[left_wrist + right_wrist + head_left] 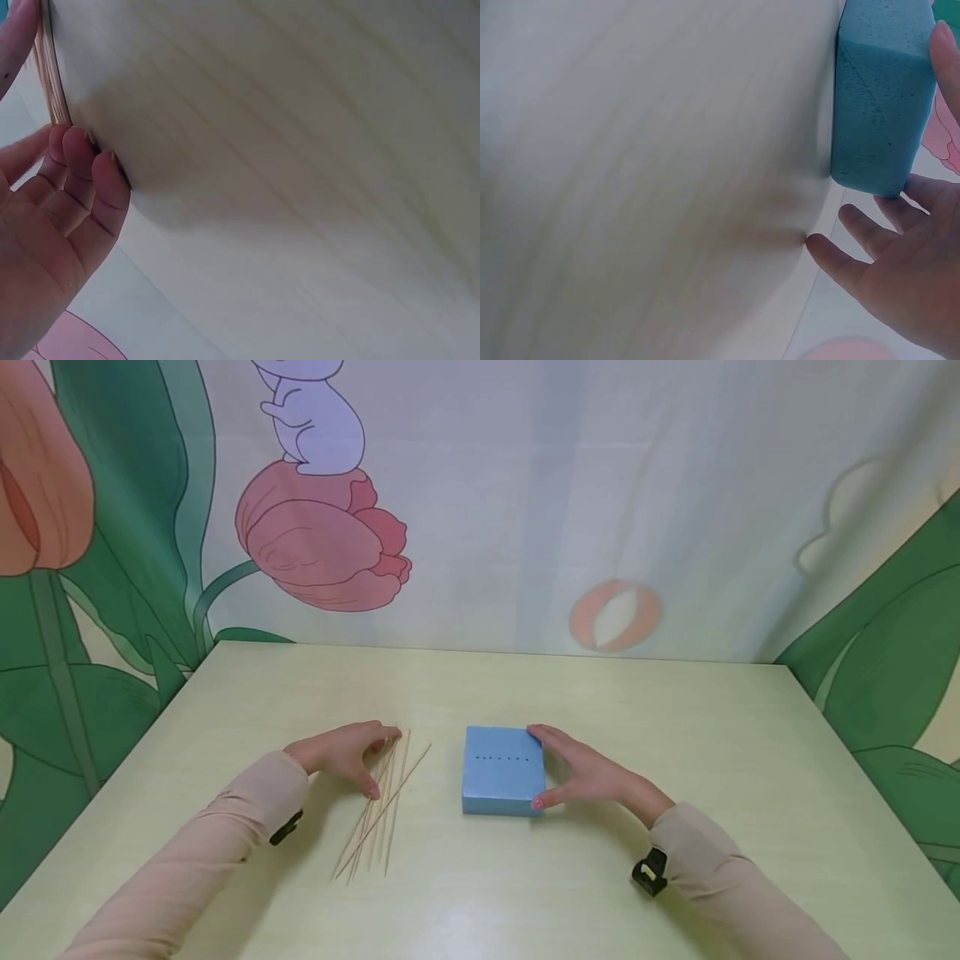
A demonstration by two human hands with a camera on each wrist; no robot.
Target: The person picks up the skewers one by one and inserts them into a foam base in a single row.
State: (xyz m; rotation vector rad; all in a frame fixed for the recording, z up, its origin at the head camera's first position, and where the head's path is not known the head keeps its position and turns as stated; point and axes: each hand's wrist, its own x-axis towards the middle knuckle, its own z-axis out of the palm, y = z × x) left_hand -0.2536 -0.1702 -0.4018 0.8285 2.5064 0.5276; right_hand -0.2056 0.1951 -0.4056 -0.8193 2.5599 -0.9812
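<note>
A blue foam block [501, 770] with a row of small holes on top lies flat on the pale table [675, 760]. My right hand [585, 770] holds its right side, the thumb at the near corner and the fingers at the far corner. In the right wrist view, the block [877, 105] sits between the thumb and the spread fingers [870, 236]. Several thin wooden skewers [378, 814] lie in a loose bundle to the left of the block. My left hand [347, 756] is over their far ends. Its curled fingers [86, 169] and thumb close on the skewers [52, 75].
A printed cloth backdrop [525, 485] with flowers and leaves rises behind the table and at both sides. Bare tabletop extends to the right of the block and beyond it. Each wrist has a small black clip [651, 870] at the sleeve.
</note>
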